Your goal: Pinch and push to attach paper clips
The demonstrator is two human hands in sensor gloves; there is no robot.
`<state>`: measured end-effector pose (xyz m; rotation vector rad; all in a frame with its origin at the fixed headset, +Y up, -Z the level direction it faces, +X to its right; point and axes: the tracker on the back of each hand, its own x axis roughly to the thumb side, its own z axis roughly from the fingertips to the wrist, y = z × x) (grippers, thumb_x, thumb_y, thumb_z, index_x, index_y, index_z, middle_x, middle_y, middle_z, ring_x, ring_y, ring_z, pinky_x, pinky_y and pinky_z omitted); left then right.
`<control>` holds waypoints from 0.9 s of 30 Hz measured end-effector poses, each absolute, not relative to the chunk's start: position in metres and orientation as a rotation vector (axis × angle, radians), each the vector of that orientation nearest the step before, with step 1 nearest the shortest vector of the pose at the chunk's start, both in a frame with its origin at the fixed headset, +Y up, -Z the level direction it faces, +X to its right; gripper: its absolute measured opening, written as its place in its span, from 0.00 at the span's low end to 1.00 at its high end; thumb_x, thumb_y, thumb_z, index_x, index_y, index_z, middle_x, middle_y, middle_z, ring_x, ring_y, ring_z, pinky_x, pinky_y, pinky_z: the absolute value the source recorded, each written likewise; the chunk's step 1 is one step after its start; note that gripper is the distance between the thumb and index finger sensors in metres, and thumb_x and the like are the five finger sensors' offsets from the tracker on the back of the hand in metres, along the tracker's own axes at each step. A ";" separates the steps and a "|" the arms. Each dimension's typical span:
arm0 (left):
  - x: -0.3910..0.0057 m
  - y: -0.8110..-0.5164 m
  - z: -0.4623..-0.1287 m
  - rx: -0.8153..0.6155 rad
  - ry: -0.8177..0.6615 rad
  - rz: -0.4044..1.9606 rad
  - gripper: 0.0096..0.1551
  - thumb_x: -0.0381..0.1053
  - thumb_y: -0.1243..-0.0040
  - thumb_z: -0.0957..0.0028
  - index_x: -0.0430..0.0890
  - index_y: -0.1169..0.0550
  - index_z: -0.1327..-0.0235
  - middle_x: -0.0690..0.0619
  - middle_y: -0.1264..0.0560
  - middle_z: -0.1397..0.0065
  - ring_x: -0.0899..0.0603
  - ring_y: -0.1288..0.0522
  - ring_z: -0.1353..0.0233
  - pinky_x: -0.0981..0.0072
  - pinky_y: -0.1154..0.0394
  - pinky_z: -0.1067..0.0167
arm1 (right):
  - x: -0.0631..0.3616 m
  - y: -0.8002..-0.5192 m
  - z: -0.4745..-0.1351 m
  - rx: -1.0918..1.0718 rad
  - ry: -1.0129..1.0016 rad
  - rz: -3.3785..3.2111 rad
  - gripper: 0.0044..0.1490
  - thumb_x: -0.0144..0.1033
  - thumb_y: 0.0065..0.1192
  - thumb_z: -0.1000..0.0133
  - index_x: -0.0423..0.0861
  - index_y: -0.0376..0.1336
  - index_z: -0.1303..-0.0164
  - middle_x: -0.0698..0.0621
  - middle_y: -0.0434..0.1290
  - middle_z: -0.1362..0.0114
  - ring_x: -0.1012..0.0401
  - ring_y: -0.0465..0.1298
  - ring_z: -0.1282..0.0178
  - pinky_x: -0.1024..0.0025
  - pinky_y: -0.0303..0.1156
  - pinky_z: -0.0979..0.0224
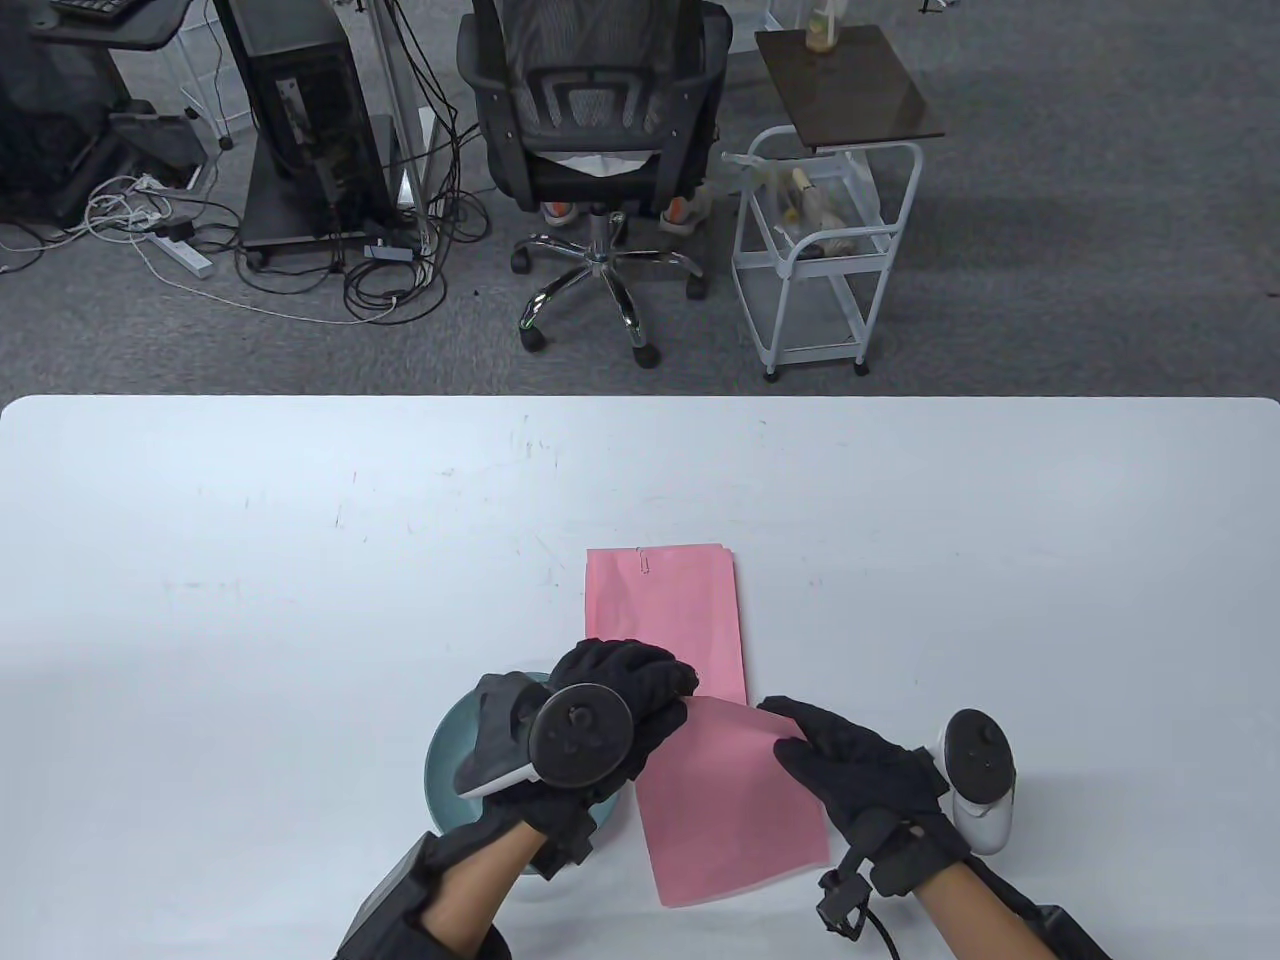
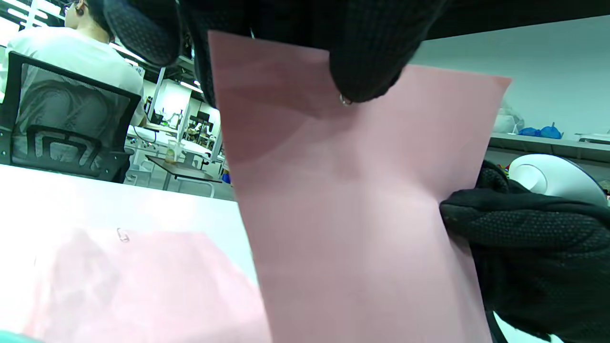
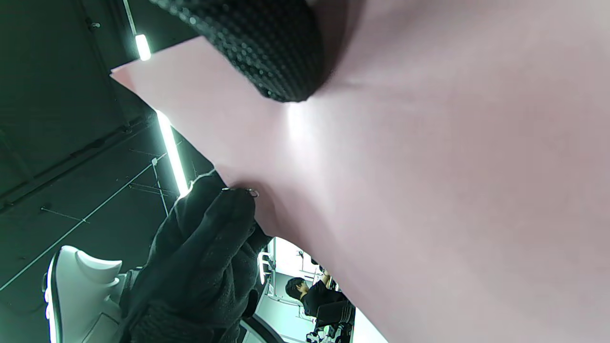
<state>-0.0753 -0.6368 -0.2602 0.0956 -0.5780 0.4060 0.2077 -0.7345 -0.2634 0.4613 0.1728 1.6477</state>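
Two hands: both gloved, both on one loose pink sheet [image 1: 730, 800], near edge of bench [image 1: 300, 560], centre
Left hand [image 1: 610, 700]: fingers curled, pinching far left corner of loose sheet; small metal clip [image 2: 345, 100] pressed under fingertip at sheet's top edge, only a loop of wire shows
Clip, right wrist view: wire loop [image 3: 251, 192] pokes out between left fingertips right at sheet edge
Right hand [image 1: 850, 765]: grips right edge of same sheet, thumb on one face, fingers on the other; holds it lifted off bench
Right hand, wrist view: one fingertip [image 3: 267, 52] presses on sheet face
Loose sheet: tilted, raised, far corners up in hands, near end low toward near edge of bench
Pink stack [image 1: 665, 620]: flat on bench, just beyond hands, centre; near end hidden under left hand
Attached clip [image 1: 643, 561]: on far edge of stack, left of middle; also seen in left wrist view [image 2: 123, 234]
Bowl [image 1: 445, 775]: teal, on bench under left hand, mostly covered by tracker; contents cannot tell
Trackers: dark one on back of left hand [image 1: 560, 740], white one on right hand [image 1: 980, 785]
Beyond bench: office chair [image 1: 595, 130] with a person seated, white cart [image 1: 820, 250] to its right, computer tower [image 1: 300, 120] and cables on floor to the left
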 end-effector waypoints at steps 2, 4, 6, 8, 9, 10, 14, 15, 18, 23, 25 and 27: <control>-0.075 -0.638 -0.261 0.086 -0.580 0.442 0.21 0.48 0.33 0.37 0.45 0.19 0.33 0.46 0.21 0.28 0.35 0.25 0.26 0.32 0.35 0.26 | 0.208 -0.734 -0.263 0.458 0.173 1.641 0.25 0.27 0.64 0.37 0.48 0.67 0.28 0.46 0.77 0.30 0.49 0.78 0.35 0.53 0.74 0.36; -0.076 -0.639 -0.262 0.077 -0.580 0.474 0.21 0.48 0.33 0.37 0.45 0.19 0.33 0.45 0.21 0.28 0.35 0.25 0.26 0.32 0.35 0.26 | 0.208 -0.734 -0.263 0.457 0.169 1.637 0.25 0.27 0.64 0.37 0.48 0.67 0.28 0.46 0.77 0.30 0.49 0.78 0.35 0.53 0.74 0.36; -0.077 -0.640 -0.263 0.072 -0.577 0.494 0.21 0.48 0.33 0.38 0.45 0.18 0.34 0.45 0.21 0.29 0.35 0.24 0.26 0.33 0.34 0.26 | 0.208 -0.734 -0.263 0.460 0.170 1.634 0.25 0.27 0.64 0.37 0.48 0.67 0.28 0.46 0.77 0.30 0.49 0.78 0.35 0.53 0.74 0.36; -0.077 -0.639 -0.262 0.068 -0.576 0.474 0.21 0.47 0.32 0.38 0.45 0.18 0.34 0.45 0.21 0.29 0.35 0.24 0.26 0.33 0.35 0.26 | 0.207 -0.734 -0.263 0.465 0.168 1.636 0.25 0.27 0.64 0.37 0.48 0.67 0.28 0.46 0.77 0.31 0.49 0.78 0.35 0.53 0.74 0.36; -0.076 -0.639 -0.262 0.070 -0.575 0.453 0.21 0.47 0.32 0.38 0.45 0.18 0.34 0.45 0.20 0.29 0.35 0.24 0.26 0.33 0.35 0.26 | 0.207 -0.734 -0.263 0.468 0.168 1.637 0.25 0.27 0.64 0.37 0.48 0.67 0.28 0.46 0.77 0.31 0.49 0.78 0.35 0.53 0.74 0.36; -0.075 -0.638 -0.261 0.075 -0.573 0.415 0.21 0.47 0.32 0.38 0.45 0.18 0.34 0.45 0.20 0.29 0.35 0.24 0.26 0.32 0.35 0.26 | 0.207 -0.734 -0.263 0.471 0.168 1.640 0.25 0.27 0.64 0.37 0.48 0.67 0.28 0.46 0.77 0.31 0.49 0.78 0.35 0.53 0.74 0.36; -0.070 -0.637 -0.258 0.087 -0.569 0.306 0.21 0.48 0.32 0.39 0.45 0.18 0.34 0.46 0.20 0.29 0.35 0.23 0.27 0.33 0.34 0.26 | 0.207 -0.734 -0.263 0.474 0.165 1.646 0.25 0.26 0.64 0.37 0.48 0.67 0.28 0.46 0.77 0.31 0.49 0.78 0.35 0.53 0.74 0.36; -0.069 -0.637 -0.258 0.091 -0.568 0.295 0.21 0.48 0.32 0.39 0.45 0.18 0.35 0.46 0.20 0.30 0.35 0.23 0.27 0.33 0.34 0.26 | 0.207 -0.735 -0.263 0.473 0.164 1.647 0.25 0.26 0.64 0.37 0.48 0.67 0.28 0.46 0.78 0.31 0.49 0.78 0.35 0.53 0.74 0.36; -0.069 -0.638 -0.258 0.091 -0.568 0.314 0.21 0.48 0.32 0.39 0.45 0.18 0.35 0.46 0.20 0.30 0.35 0.23 0.27 0.33 0.34 0.26 | 0.207 -0.734 -0.263 0.469 0.162 1.646 0.25 0.27 0.64 0.37 0.48 0.67 0.28 0.46 0.77 0.30 0.49 0.78 0.35 0.53 0.74 0.36; -0.075 -0.636 -0.259 0.102 -0.558 0.398 0.22 0.49 0.33 0.38 0.47 0.19 0.32 0.46 0.21 0.27 0.36 0.24 0.26 0.34 0.34 0.26 | 0.207 -0.734 -0.263 0.469 0.158 1.632 0.25 0.27 0.64 0.37 0.49 0.67 0.28 0.46 0.77 0.30 0.49 0.78 0.35 0.53 0.74 0.36; -0.077 -0.633 -0.258 0.119 -0.557 0.419 0.24 0.50 0.32 0.38 0.47 0.20 0.30 0.46 0.22 0.26 0.35 0.25 0.25 0.34 0.34 0.26 | 0.208 -0.734 -0.263 0.462 0.153 1.631 0.25 0.27 0.64 0.37 0.49 0.67 0.28 0.46 0.77 0.30 0.49 0.78 0.35 0.53 0.74 0.36; -0.078 -0.632 -0.257 0.133 -0.553 0.430 0.24 0.50 0.32 0.38 0.47 0.21 0.30 0.46 0.23 0.26 0.35 0.26 0.24 0.34 0.34 0.26 | 0.208 -0.734 -0.263 0.458 0.152 1.632 0.25 0.27 0.64 0.37 0.49 0.67 0.28 0.46 0.77 0.30 0.49 0.78 0.35 0.53 0.74 0.36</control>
